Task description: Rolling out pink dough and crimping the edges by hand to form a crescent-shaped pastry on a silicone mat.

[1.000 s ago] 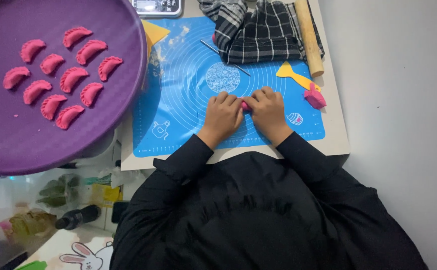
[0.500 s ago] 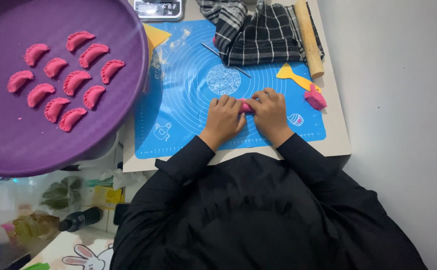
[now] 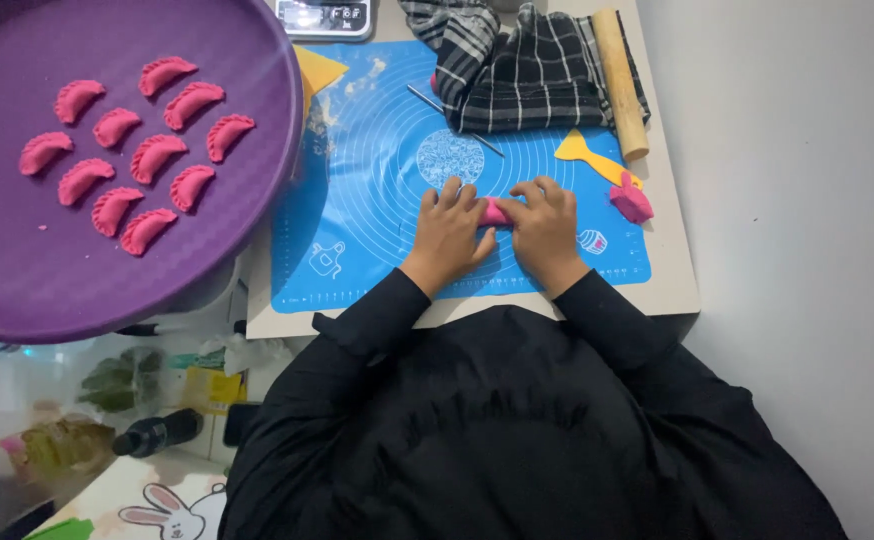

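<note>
Fingers (image 3: 457,200) of both hands pressed on pink dough piece (image 3: 494,211), small, mostly hidden betw. hands.

Pink dumplings (image 3: 132,155) on a purple tray (image 3: 247,215), blue mat (image 3: 377,190) (ringed white), black-and-white checked cloth (image 3: 527,65).

Evenly, brightly lit from overhead; soft shadows only; sharp at centre, slightly stretched and blurred at lower-left edge.

Hands (image 3: 497,225) hide most of the pink dough (image 3: 494,211); tray (image 3: 257,200) edge-cropped
</note>
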